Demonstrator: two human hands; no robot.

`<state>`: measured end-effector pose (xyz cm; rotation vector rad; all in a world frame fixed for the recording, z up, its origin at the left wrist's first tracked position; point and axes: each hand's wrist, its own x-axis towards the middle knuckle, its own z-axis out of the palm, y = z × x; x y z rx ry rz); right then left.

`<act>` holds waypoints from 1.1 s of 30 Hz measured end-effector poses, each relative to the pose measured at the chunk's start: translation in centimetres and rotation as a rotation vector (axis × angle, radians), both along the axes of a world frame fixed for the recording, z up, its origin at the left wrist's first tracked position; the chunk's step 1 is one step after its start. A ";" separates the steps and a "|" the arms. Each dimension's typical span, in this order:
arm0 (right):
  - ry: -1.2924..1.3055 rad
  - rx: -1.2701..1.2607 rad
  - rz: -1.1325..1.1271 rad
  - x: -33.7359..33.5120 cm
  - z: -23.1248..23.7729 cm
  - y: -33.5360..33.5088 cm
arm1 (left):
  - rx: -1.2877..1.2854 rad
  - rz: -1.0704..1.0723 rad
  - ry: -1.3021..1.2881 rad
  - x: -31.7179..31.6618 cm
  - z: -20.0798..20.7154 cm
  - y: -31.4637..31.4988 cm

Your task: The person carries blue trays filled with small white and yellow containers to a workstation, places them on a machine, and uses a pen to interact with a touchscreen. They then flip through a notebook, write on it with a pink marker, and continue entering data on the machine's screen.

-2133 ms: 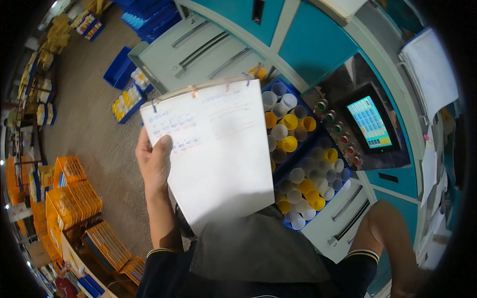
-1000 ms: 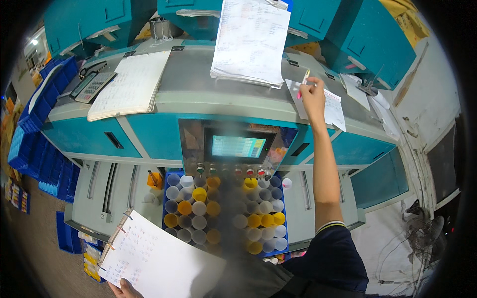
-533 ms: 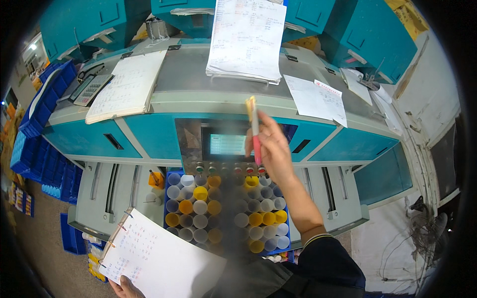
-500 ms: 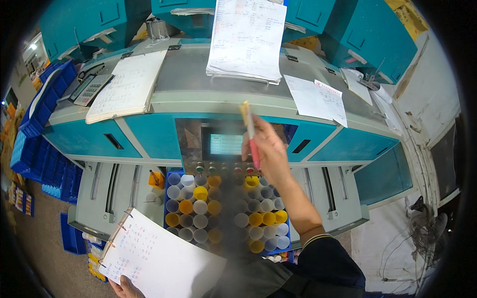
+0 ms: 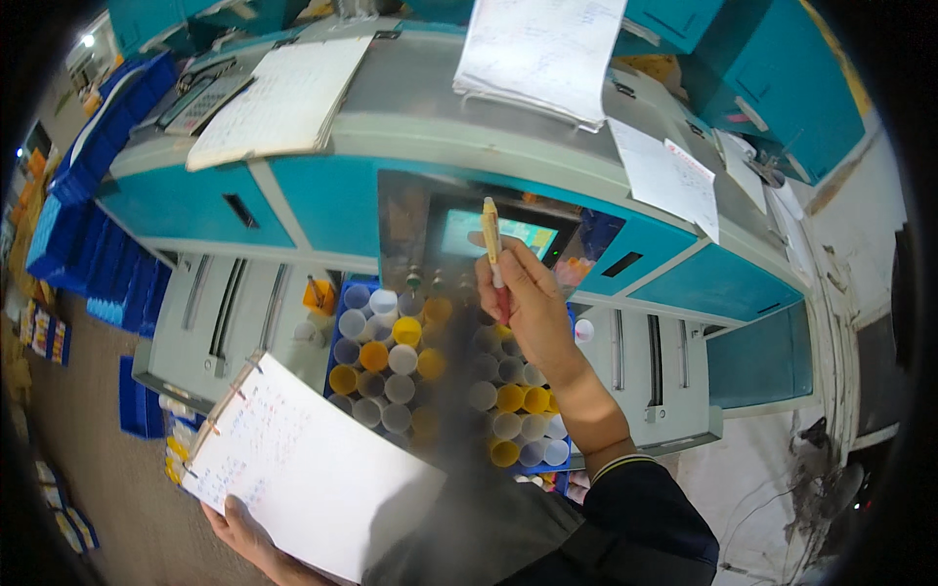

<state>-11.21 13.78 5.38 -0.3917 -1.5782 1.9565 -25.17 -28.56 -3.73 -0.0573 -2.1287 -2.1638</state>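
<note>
My left hand grips the lower left edge of a ring-bound notebook, thumb on top of the handwritten page. The notebook is tilted, with its binding to the left. My right hand is closed around a pen with a yellowish upper part and a pink lower part. A finger of that hand reaches over the lit touchscreen on the teal machine's front panel; whether it touches the glass I cannot tell. Some green and other buttons sit below the screen, partly blurred.
Below the panel, a blue crate holds several white and yellow cups. Stacked papers, an open record book and a calculator lie on the machine top. Blue bins stand at left. A dark vertical blur crosses the middle.
The view has shifted and tilted, so the machine sits higher. My right hand has turned with the pen upright, a finger now over the screen. More of my left hand shows under the notebook.
</note>
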 end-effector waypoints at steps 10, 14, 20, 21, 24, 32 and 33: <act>-0.084 0.015 0.007 -0.7 -3.8 -2.1 | 0.142 -0.091 0.017 0.9 1.2 1.4; -0.055 0.025 0.141 -1.2 -4.6 -2.5 | 0.284 -0.101 -0.049 1.1 1.9 2.4; -0.139 -0.048 0.155 -1.2 -5.3 -3.0 | 0.284 -0.080 -0.078 1.1 2.2 2.7; -0.140 -0.067 0.162 -1.2 -5.4 -3.1 | 0.277 -0.090 -0.072 1.1 2.2 2.7; -0.169 -0.076 0.175 -1.2 -5.4 -3.4 | 0.260 -0.106 -0.063 1.0 2.0 2.5; -0.249 -0.059 0.138 -1.1 -5.3 -4.1 | 0.220 -0.065 -0.079 0.8 2.0 2.8; -0.226 -0.050 0.163 -1.1 -5.3 -4.1 | 0.231 -0.084 -0.067 0.8 2.0 2.8</act>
